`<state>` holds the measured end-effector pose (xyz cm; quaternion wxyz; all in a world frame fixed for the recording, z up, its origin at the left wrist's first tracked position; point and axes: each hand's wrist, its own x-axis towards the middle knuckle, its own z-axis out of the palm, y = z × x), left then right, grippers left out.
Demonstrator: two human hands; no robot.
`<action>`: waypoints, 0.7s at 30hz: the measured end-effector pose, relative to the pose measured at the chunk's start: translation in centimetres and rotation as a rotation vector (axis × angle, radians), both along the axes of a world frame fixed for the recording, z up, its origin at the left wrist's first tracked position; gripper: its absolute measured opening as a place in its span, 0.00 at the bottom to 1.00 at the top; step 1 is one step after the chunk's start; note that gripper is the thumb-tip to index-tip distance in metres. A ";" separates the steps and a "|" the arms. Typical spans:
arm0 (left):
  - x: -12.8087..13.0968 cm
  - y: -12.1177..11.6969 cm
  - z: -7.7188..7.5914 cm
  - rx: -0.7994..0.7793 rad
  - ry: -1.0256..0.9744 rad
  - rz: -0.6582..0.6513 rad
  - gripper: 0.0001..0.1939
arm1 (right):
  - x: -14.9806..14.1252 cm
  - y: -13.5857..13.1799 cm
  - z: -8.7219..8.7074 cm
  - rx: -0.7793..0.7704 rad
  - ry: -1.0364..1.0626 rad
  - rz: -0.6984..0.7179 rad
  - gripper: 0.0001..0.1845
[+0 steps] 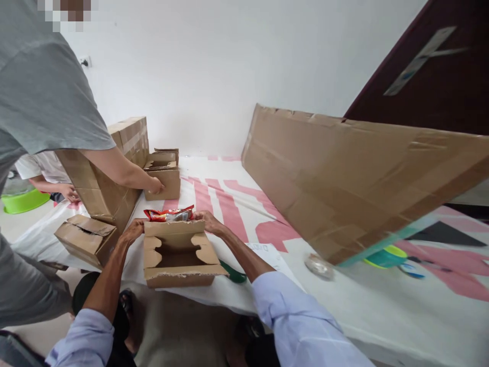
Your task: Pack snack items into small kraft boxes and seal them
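Observation:
Between my two hands a red snack packet (168, 214) with a silvery middle is held level, just behind an open cardboard box (179, 280). My left hand (133, 230) is closed on the packet's left end. At its other end, the fingers of my right hand (206, 220) pinch the edge. The box stands at the table's near edge with its flaps up; its inside is dark, and I cannot make out any contents. A green object (233, 272), partly hidden, lies beside the box under my right forearm.
A co-worker's hand (156, 186) touches another open box (162, 176) farther back. A closed small box (87, 237) and tall cartons (130, 137) stand left. A large cardboard panel (344, 178) leans across the right, near a tape roll (319, 266).

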<state>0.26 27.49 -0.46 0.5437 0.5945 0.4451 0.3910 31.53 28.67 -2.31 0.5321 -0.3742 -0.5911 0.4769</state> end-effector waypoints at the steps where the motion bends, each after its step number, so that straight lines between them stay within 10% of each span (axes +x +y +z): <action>1: -0.1 -0.1 -0.1 -0.004 0.008 0.000 0.15 | 0.0 -0.1 -0.1 -0.025 -0.028 0.045 0.20; 12: 0.5 1.6 -1.3 -0.069 0.016 0.105 0.26 | 0.5 0.4 -1.4 -0.171 -0.111 0.090 0.24; 21: 0.3 5.8 -1.8 -0.013 -0.001 0.371 0.36 | -1.7 6.3 -2.4 -0.197 -0.055 -0.035 0.29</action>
